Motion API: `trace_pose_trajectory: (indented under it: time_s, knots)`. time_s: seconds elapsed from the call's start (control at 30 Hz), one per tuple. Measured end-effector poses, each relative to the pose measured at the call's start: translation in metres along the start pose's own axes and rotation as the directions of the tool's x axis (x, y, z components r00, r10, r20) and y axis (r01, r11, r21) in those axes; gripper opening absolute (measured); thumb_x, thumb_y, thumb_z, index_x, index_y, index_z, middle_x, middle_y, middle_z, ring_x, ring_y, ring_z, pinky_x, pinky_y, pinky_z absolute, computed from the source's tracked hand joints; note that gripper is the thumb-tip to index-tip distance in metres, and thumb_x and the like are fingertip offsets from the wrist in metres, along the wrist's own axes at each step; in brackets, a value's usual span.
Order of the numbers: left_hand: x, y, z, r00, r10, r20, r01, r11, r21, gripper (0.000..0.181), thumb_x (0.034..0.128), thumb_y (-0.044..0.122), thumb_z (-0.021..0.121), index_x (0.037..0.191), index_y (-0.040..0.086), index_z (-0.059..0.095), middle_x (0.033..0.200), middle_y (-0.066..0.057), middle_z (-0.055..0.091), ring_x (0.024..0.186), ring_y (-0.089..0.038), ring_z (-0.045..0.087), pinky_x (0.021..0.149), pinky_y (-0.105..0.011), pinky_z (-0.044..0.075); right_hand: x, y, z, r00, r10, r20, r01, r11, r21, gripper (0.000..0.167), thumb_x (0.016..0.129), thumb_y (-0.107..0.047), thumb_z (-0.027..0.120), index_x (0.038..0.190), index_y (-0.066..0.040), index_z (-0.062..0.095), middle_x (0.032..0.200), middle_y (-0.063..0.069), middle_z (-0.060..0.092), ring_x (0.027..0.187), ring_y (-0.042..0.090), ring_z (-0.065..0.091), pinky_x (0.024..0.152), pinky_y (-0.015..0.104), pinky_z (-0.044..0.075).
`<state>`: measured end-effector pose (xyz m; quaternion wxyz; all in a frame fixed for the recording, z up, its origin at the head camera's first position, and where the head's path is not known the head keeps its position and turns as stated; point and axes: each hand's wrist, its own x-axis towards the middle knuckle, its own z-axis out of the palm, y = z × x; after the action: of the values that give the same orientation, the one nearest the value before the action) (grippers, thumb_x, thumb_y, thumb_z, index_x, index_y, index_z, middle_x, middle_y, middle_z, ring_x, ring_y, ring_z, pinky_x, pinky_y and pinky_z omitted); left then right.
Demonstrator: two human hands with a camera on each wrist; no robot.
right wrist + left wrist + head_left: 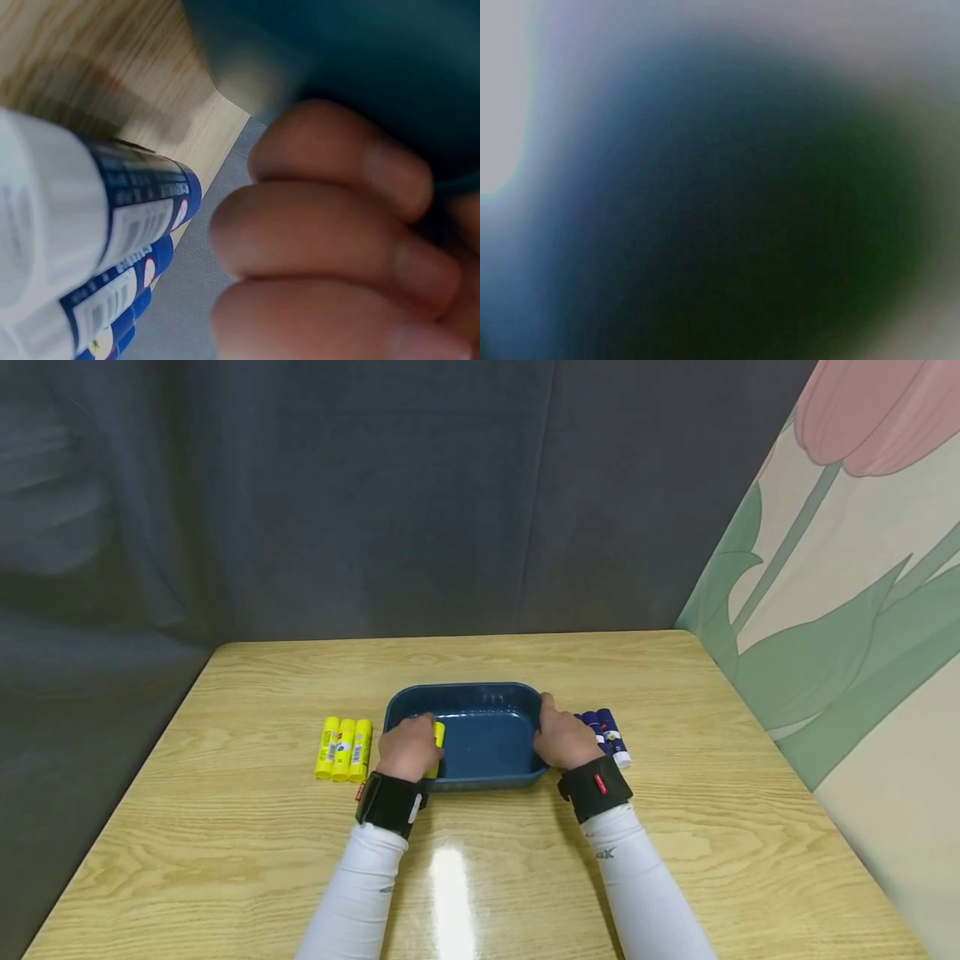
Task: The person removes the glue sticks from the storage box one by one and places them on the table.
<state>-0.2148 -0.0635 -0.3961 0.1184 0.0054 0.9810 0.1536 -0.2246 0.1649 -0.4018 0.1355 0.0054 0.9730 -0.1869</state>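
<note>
In the head view a dark blue rectangular tray [487, 743] sits on the table. Over its left end is my left hand [408, 749], holding a yellow glue stick [439, 737] inside the tray; the fingertips are hidden beneath the hand. My right hand [566, 739] grips the tray's right rim. In the right wrist view its fingers [322, 232] curl against the outside of the tray wall [352, 52]. Left of the tray, three yellow glue sticks [342, 750] lie side by side. Blue glue sticks with white ends [613, 735] lie right of it, partly behind the right hand.
A wood-grain table [480, 893] carries everything. Dark cloth [390, 510] hangs behind it, and a wall with painted tulips [847, 652] stands on the right. Several blue sticks [135, 217] lie close to the right fingers. The left wrist view is only a dark blur.
</note>
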Motion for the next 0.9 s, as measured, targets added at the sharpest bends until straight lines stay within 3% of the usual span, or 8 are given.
trace_pose_trajectory:
  time_s: [0.9]
  knots:
    - [0.0042,-0.0021,0.0021,1.0,0.015,0.01,-0.015,1.0,-0.02,0.061,0.0878,0.031,0.077,0.141,0.011,0.054,0.117,-0.015,0.067,0.096,-0.029,0.062,0.084,-0.049,0.051,-0.0001,0.0009,0.0013,1.0,-0.004,-0.011,0.005,1.0,0.005,0.064,0.099,-0.014,0.051,0.153,-0.001,0.022,0.078,0.014,0.061,0.059,0.025,0.059,0.049,0.032,0.041]
